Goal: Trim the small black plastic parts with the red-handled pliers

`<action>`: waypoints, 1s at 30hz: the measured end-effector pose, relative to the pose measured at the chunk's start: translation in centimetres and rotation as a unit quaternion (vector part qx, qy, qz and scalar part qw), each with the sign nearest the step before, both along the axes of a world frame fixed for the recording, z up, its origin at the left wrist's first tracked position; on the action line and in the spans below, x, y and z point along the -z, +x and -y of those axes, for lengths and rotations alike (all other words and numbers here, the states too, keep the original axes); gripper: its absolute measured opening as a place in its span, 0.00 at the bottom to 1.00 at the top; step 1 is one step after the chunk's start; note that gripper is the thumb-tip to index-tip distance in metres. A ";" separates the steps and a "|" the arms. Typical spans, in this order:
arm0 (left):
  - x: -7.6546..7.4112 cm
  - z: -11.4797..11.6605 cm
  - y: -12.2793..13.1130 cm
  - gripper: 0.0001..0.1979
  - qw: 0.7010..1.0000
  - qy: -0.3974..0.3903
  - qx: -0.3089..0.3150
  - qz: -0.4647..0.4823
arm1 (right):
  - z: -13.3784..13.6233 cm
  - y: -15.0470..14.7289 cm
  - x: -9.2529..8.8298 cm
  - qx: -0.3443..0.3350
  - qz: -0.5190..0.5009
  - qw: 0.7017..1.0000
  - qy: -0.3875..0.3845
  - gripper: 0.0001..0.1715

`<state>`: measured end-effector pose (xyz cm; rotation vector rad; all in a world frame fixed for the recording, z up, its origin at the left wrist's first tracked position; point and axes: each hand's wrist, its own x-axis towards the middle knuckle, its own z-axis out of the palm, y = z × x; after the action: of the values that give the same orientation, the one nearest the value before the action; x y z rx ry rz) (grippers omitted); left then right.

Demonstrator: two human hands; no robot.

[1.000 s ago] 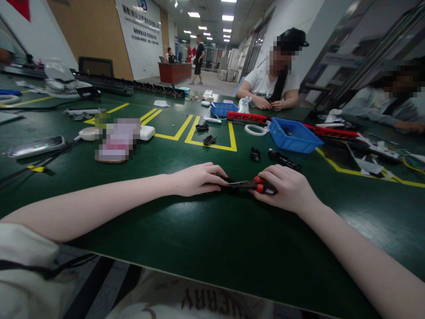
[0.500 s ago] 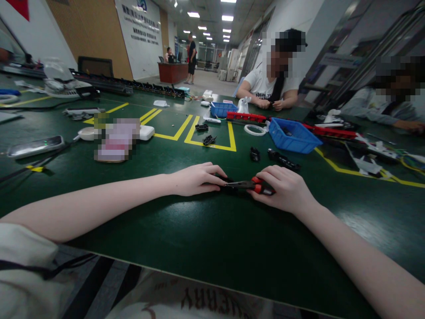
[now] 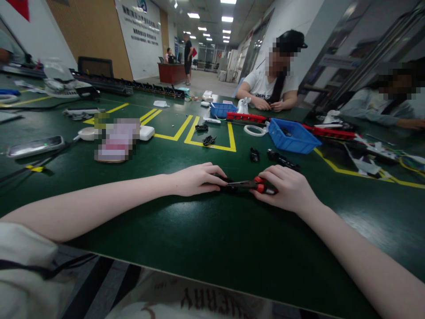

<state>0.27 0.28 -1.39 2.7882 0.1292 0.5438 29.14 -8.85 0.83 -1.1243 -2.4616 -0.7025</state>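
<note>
My left hand (image 3: 195, 179) rests on the green table (image 3: 206, 248), its fingers closed over a small black part (image 3: 222, 180) that is mostly hidden. My right hand (image 3: 287, 188) grips red-handled pliers (image 3: 255, 185). The pliers' thin jaws point left and meet the black part between my two hands. Both forearms lie low over the table.
Just beyond my hands lie loose black parts (image 3: 255, 154) and a blue bin (image 3: 292, 136). Red strips (image 3: 247, 117), a white tape ring (image 3: 255, 130) and a second blue bin (image 3: 223, 109) sit farther back. Two people sit across the table. Yellow floor-style lines mark the table.
My hands and the pliers have hardly moved. A person standing far down the hall has shifted left.
</note>
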 end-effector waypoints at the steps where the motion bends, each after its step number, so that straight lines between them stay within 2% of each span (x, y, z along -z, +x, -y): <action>1: 0.0 0.0 0.0 0.15 1.000 -0.001 0.001 -0.001 | 0.0 0.0 0.0 0.001 -0.002 1.000 0.000 0.15; 30: -0.1 -0.1 0.0 0.15 1.000 0.002 -0.001 -0.003 | 0.0 -0.6 0.3 0.001 -0.007 1.000 -0.007 0.15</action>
<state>0.26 0.36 -1.33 2.7952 0.1335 0.5360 28.55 -8.83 0.58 -1.1329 -2.4590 -0.6765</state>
